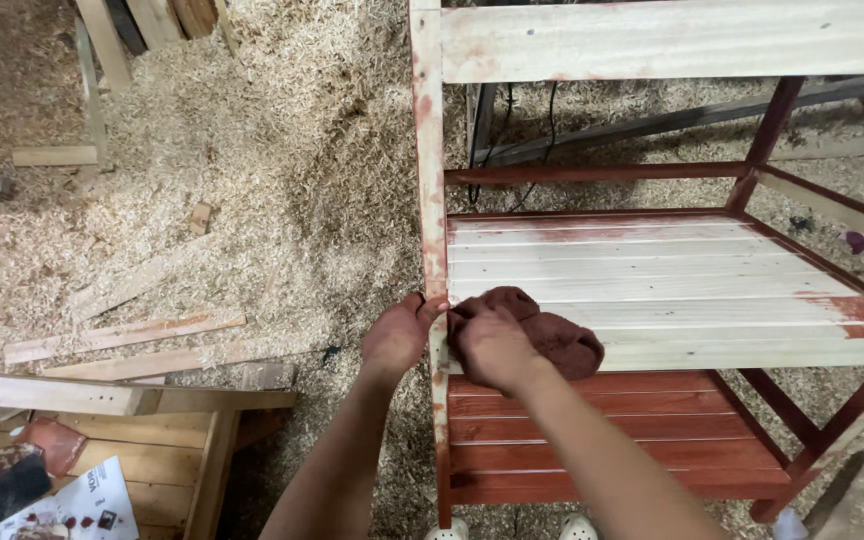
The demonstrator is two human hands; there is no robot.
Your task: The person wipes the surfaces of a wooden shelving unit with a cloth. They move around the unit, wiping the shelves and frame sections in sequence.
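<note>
A wooden shelf rack [672, 280] stands before me, partly stained red-brown; its middle slatted shelf is mostly bare pale wood, its lower shelf [602, 430] fully stained. My left hand [399, 335] grips the front left upright post [432, 200] from outside. My right hand [492, 345] presses a dark red-brown rag [562, 340] onto the middle shelf's front left corner, right beside the post.
Wood shavings [282, 150] cover the floor at left, with loose wooden strips [122, 335] lying in them. A low wooden bench [152, 460] at bottom left carries stained rags and a printed sheet. Cables hang behind the rack. My light shoes show at the bottom.
</note>
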